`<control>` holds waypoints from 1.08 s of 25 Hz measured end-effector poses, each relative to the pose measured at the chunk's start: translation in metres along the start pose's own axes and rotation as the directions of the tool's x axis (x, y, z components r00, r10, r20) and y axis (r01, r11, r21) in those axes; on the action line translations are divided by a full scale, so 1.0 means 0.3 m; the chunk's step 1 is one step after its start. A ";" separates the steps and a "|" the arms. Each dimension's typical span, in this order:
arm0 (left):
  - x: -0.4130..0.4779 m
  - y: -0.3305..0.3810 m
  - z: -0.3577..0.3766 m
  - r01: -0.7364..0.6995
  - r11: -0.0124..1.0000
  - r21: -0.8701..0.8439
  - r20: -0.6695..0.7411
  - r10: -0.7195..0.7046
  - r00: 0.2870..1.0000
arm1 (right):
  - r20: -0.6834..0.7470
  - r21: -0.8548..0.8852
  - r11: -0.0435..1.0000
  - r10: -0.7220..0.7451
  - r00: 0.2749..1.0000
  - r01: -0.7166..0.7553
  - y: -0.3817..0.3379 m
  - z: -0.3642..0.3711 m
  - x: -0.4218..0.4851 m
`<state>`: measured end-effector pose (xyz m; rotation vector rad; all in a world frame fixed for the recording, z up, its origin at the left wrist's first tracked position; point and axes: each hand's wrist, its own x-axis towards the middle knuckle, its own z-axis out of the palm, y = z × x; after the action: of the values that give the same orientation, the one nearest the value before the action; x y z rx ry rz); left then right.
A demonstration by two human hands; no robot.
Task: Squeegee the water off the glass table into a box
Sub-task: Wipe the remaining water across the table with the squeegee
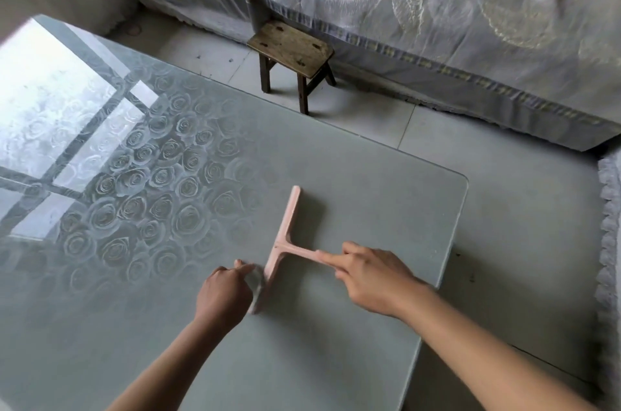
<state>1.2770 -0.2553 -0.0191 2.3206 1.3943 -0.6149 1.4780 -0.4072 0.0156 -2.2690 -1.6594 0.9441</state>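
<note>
A pink T-shaped squeegee [285, 236] lies with its blade on the glass table [386, 209], which has a rose pattern. My right hand [373, 276] grips the squeegee's handle from the right. My left hand [225, 293] is curled round a small pale, blurred object [258, 289] at the near end of the blade; I cannot tell what it is. No water shows clearly on the glass.
A small wooden stool [295, 51] stands on the tiled floor beyond the table. A bed with a leaf-patterned cover [437, 7] fills the back. The table's right edge [457, 225] is close to my right hand. Lace-trimmed fabric [610, 242] lies at far right.
</note>
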 end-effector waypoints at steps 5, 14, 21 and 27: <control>0.053 -0.026 -0.048 -0.055 0.998 -0.036 -0.121 0.050 0.991 | -0.014 0.028 0.995 0.091 0.996 -0.091 0.320 -0.221 -0.235; 0.199 -0.018 -0.073 0.038 0.990 0.139 0.008 -0.040 0.999 | -0.035 -0.012 1.000 0.013 0.999 -0.013 0.152 -0.145 0.187; 0.298 -0.059 -0.122 0.092 0.995 0.040 0.032 -0.093 0.995 | 0.048 0.007 0.991 0.133 0.990 -0.133 0.504 -0.405 -0.003; 0.346 -0.137 -0.117 0.156 0.988 -0.017 0.143 -0.152 0.978 | 0.087 -0.027 0.996 -0.085 0.993 0.088 0.211 -0.264 0.382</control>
<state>1.2900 -0.1430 -0.0490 2.1159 1.5155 -0.7830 1.5945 -0.3091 0.0027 -2.1847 -1.8035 1.0165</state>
